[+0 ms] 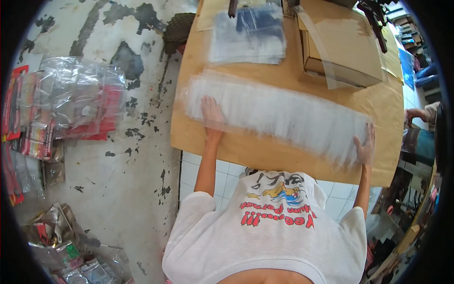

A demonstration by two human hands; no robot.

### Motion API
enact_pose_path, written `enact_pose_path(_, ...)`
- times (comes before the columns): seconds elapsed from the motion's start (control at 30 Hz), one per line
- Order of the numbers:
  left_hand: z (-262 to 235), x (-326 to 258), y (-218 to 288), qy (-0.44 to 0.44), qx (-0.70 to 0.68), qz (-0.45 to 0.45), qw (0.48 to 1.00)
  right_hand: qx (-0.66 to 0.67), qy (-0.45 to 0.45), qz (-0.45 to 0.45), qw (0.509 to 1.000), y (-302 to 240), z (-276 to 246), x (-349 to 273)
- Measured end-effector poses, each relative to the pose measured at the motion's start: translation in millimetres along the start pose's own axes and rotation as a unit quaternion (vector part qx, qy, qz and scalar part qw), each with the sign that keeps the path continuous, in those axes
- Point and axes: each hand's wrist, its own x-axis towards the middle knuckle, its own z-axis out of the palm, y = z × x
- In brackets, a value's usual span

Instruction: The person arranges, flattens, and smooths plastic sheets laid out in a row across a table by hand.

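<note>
A long spread of clear plastic sheets or bags (279,116), blurred by motion, lies slantwise across the brown-covered table (293,163) before me. Near its left end, my left hand (213,114) rests flat on the plastic with the fingers stretched out. My right hand (365,146) is at the far right end, fingers extended along the edge and thumb apart. Whether the right fingertips pinch any layer is too blurred to make out.
Beyond the spread lie a stack of clear plastic bags (248,40) and a taped cardboard box (343,49). Packaged goods in plastic (71,102) cover part of the worn surface at left, with more bagged items (80,255) below. Another person's hand (416,114) shows at far right.
</note>
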Motion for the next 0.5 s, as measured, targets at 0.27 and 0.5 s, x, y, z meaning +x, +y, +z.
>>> enact_pose_path(0.27,-172.4,15.2,40.9,-0.412,-0.127,-0.222,0.875,-0.004,-0.015,0.012,1.000,2.3,0.0,-5.3)
enact_pose_path(0.5,-63.0,-0.7,45.0,-0.020,0.029,-0.155,0.987,-0.009,-0.020,0.018,1.000,-2.0,-2.9,-2.3)
